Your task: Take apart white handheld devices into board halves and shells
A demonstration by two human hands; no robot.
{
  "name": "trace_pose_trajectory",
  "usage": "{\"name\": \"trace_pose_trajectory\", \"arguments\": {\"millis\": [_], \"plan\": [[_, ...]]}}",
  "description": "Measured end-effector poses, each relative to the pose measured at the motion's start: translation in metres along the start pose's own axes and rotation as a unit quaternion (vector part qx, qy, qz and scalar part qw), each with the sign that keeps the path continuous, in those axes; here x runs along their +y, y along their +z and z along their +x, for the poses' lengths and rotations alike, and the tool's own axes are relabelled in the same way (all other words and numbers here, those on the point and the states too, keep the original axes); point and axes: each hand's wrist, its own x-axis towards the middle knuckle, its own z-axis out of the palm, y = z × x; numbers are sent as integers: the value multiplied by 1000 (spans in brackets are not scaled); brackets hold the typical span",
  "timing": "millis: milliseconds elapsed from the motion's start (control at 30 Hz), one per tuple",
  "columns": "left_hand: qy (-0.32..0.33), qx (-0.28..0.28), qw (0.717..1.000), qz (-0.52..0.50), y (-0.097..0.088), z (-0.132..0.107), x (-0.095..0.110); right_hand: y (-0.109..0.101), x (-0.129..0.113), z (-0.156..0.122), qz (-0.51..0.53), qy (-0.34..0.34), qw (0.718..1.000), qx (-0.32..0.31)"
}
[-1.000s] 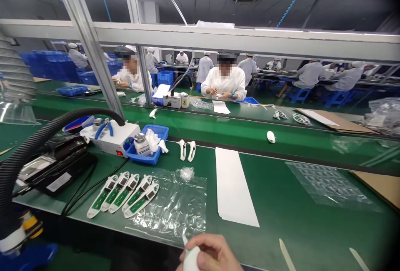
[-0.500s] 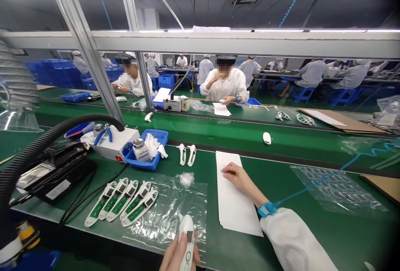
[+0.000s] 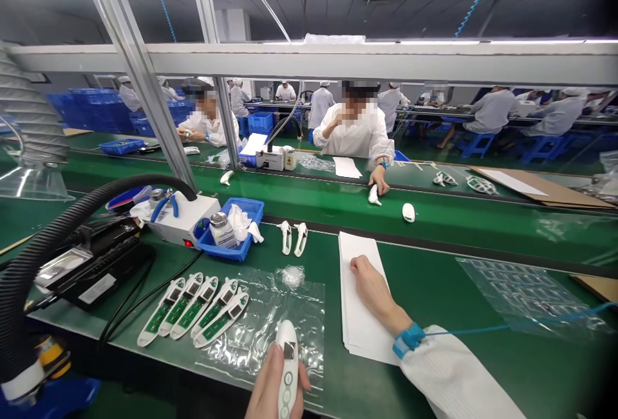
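Note:
My left hand [image 3: 270, 388] is at the bottom edge, its fingers wrapped round a white handheld device [image 3: 286, 367] with a small screen and buttons. Stretched forward, my right hand [image 3: 371, 289] rests with curled fingers on a stack of white paper strips [image 3: 360, 300]; I cannot see anything in it. A blue wrist strap [image 3: 408, 338] with a blue cord sits on that wrist. Left of the device, several open white housings with green circuit boards [image 3: 193, 303] lie in a row beside a clear plastic sheet [image 3: 275, 322].
A blue tray [image 3: 232, 226] with a bottle and cloths, a white box and a black hose [image 3: 58, 226] stand at left. Two white shells [image 3: 293, 237] lie ahead. A conveyor belt [image 3: 338, 203] carries white parts. Across it, a person's hand touches a part.
My right hand has drawn slightly nearer along the paper stack. The device in my left hand has risen a little. The person across has lowered a hand onto the belt.

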Motion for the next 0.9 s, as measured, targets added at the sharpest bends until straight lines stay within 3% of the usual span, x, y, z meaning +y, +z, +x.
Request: {"name": "trace_pose_trajectory", "arguments": {"millis": [100, 300, 367, 467, 567, 633, 733, 900], "plan": [[-9, -50, 998, 20, -2, 5, 0, -5, 2, 3, 21, 17, 999, 18], [45, -22, 998, -49, 5, -1, 9, -16, -7, 14, 89, 76, 993, 17], [36, -16, 997, -71, 7, -3, 10, -18, -30, 7, 123, 77, 989, -4], [30, -14, 995, -92, 4, 0, 8, -20, -87, -19, 209, 67, 973, -78], [25, -19, 997, -69, 1, 4, 1, -20, -146, -50, 362, 86, 905, -205], [23, -8, 999, -48, 0, 5, -4, -19, -171, -65, 402, 85, 880, -237], [35, 10, 999, -32, 1, 5, -9, -14, -183, -71, 399, 76, 884, -229], [38, 6, 999, -14, 3, 5, -10, -9, -177, -67, 388, 72, 892, -220]]}}
